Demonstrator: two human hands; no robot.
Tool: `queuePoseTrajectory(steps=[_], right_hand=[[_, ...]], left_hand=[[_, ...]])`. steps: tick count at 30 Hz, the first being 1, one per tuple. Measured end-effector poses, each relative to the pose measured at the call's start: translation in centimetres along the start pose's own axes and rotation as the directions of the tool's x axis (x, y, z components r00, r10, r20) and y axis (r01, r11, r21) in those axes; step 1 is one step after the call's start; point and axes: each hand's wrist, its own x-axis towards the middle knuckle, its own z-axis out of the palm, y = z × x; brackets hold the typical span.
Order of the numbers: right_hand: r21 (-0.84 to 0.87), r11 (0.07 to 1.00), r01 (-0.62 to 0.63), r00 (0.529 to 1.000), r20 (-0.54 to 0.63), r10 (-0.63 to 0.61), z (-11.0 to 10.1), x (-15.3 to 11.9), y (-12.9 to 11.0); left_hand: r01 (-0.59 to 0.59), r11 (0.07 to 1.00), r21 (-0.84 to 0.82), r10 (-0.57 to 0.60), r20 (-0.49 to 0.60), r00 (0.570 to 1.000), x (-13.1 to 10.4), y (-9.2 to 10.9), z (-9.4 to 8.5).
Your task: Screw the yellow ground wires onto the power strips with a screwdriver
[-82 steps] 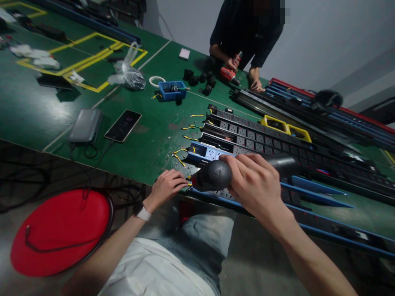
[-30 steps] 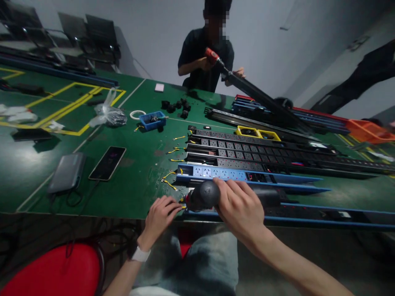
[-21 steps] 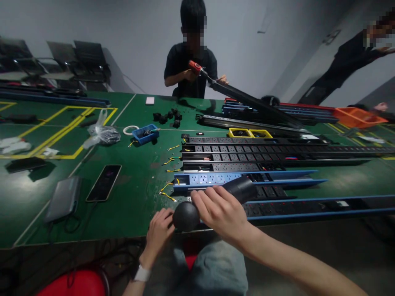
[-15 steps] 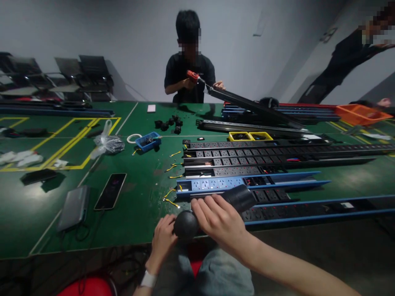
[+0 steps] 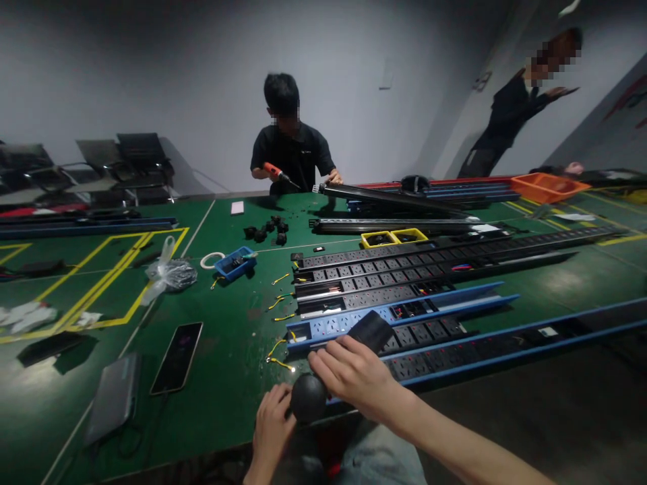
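My right hand [image 5: 356, 370] wraps over the middle of a black tool with a thick cylindrical end [image 5: 373, 330] and a rounded ball end [image 5: 309, 397]. It is held slanting above the left ends of the power strips. Close against the ball end, my left hand [image 5: 273, 421] has its fingers bent together; the ball hides the fingertips and whatever they grip. Beneath the tool runs the nearest blue-edged power strip [image 5: 435, 360], its left end covered by my right hand. Behind it lies another blue strip [image 5: 333, 325], with yellow ground wires [image 5: 277, 362] at its left end.
Several black power strips [image 5: 354, 271] lie farther back. Left are a phone [image 5: 176, 357], a power bank [image 5: 114, 397], a plastic bag [image 5: 172, 273] and a blue bin [image 5: 235, 264]. Across the table a co-worker [image 5: 290, 155] holds a red-and-black power screwdriver [image 5: 277, 172] beside a black rail [image 5: 394, 200].
The view has shifted, so the table sits lower in it. The co-worker's screwdriver has come away from the rail, whose raised end is lower. My hands keep their hold beside the black tool.
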Motion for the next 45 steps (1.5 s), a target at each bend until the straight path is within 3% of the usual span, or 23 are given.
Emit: queuePoseTrajectory(steps=[3, 7, 14, 23, 27, 30, 32, 34, 39, 42, 45], right_hand=[[0.023, 0.999, -0.035, 0.998, 0.045, 0.034, 0.4, 0.4, 0.7], [0.053, 0.993, -0.101, 0.992, 0.085, 0.096, 0.9, 0.7, 1.7], [0.064, 0.984, -0.165, 0.986, -0.017, 0.166, 1.3, -0.8, 1.1], [0.062, 0.978, -0.197, 0.979, -0.040, 0.200, 0.7, -1.1, -0.2], [0.077, 0.977, -0.197, 0.980, 0.000, 0.198, 0.9, -0.9, 0.2], [0.060, 0.983, -0.172, 0.985, 0.027, 0.171, 0.6, -0.8, 0.2], [0.055, 0.985, -0.165, 0.985, 0.053, 0.162, 0.3, -0.6, 0.1], [0.057, 0.984, -0.169, 0.982, 0.093, 0.164, -0.1, -0.2, 0.0], [0.006, 0.969, -0.245, 0.965, 0.094, 0.243, -0.3, 0.5, -0.7], [0.011, 0.951, -0.309, 0.950, 0.058, 0.308, -0.8, -0.4, -1.2], [0.140, 0.891, -0.432, 0.902, 0.065, 0.427, -1.8, -2.4, -1.3]], left_hand=[[-0.061, 0.997, 0.039, 0.062, -0.027, 0.998, -0.3, -1.0, 1.0], [-0.061, 0.998, 0.018, 0.061, 0.010, 0.998, -0.3, -1.5, 1.4], [-0.119, 0.991, 0.055, 0.123, -0.060, 0.991, -0.2, -1.3, 1.5], [-0.134, 0.991, 0.008, 0.134, -0.042, 0.990, -0.2, -1.6, 1.8], [-0.132, 0.985, -0.108, 0.137, 0.047, 0.989, 0.2, -1.5, 0.2], [-0.177, 0.938, -0.298, 0.219, 0.116, 0.969, 1.3, 0.0, -3.4], [-0.222, 0.891, -0.395, 0.268, 0.066, 0.961, 2.3, 1.9, -5.9], [-0.222, 0.866, -0.448, 0.233, -0.031, 0.972, 3.3, 4.0, -7.4], [-0.075, 0.893, -0.444, 0.014, -0.140, 0.990, 4.8, 7.8, -7.2], [-0.080, 0.882, -0.465, 0.018, -0.136, 0.991, 4.9, 8.8, -6.9], [-0.104, 0.851, -0.515, 0.058, -0.106, 0.993, 4.9, 9.7, -7.4]])
